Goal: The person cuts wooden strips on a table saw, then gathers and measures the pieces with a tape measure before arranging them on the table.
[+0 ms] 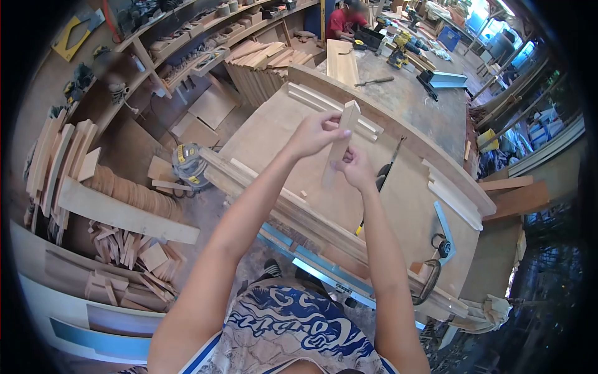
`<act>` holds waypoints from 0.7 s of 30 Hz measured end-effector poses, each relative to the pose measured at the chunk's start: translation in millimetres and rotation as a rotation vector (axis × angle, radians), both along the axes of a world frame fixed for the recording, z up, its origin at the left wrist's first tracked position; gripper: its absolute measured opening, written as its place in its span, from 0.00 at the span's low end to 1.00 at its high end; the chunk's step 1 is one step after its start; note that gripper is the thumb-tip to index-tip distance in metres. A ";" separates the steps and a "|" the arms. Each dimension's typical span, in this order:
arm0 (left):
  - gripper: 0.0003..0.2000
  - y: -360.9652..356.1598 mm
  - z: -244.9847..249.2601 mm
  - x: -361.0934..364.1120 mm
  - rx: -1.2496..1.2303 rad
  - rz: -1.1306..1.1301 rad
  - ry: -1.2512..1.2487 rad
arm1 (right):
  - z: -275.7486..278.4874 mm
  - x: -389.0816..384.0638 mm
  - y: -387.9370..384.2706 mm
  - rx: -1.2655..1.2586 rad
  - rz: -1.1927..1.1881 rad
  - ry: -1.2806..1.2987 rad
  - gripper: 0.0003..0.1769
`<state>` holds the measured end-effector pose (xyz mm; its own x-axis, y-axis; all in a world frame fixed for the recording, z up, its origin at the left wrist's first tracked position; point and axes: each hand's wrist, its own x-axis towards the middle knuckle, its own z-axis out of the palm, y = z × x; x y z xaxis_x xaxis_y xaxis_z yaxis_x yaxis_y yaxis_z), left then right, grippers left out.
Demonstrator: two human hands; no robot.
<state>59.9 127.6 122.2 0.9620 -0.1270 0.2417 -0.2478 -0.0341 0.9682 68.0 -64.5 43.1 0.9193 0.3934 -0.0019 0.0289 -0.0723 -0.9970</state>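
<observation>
Wooden piece (339, 149) being held above the tabletop (258, 138), its long axis running away from the body: the left hand (313, 133) is pinching it between fingers nearer the far end; the right hand's (355, 167) fingers are gripping its right edge, lower down.

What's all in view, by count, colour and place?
Wooden piece: one, pale, in both hands
Workbench: one, light brown, beneath the hands
Tape measure: one, black, right on bench
Square: one, light blue, beside tape measure
Clamp: one, dark, bench's near edge
Power tools: several, yellow-black, far table
Wood stacks: several, tan, left side
Co-worker: one, red shirt, beyond far table
Shelf items: many, mixed, too small to tell
Left hand: one, bare, grip on piece's upper part
Right hand: one, bare, grip lower down
</observation>
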 end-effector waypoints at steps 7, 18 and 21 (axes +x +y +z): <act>0.22 18.2 -50.9 8.2 0.078 -0.087 0.077 | -59.9 11.1 10.6 -0.060 0.007 -0.093 0.27; 0.23 10.6 -63.2 -14.6 0.091 -0.031 0.085 | -89.6 0.9 6.4 -0.158 -0.025 -0.046 0.31; 0.23 8.3 -60.9 -19.9 0.140 -0.027 0.124 | -91.7 -0.3 4.4 -0.296 -0.027 -0.118 0.30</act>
<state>40.0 136.0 61.3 0.9791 -0.1775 0.0995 -0.1294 -0.1655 0.9777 67.7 -60.1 -48.6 0.9302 0.3670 -0.0055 0.1370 -0.3608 -0.9225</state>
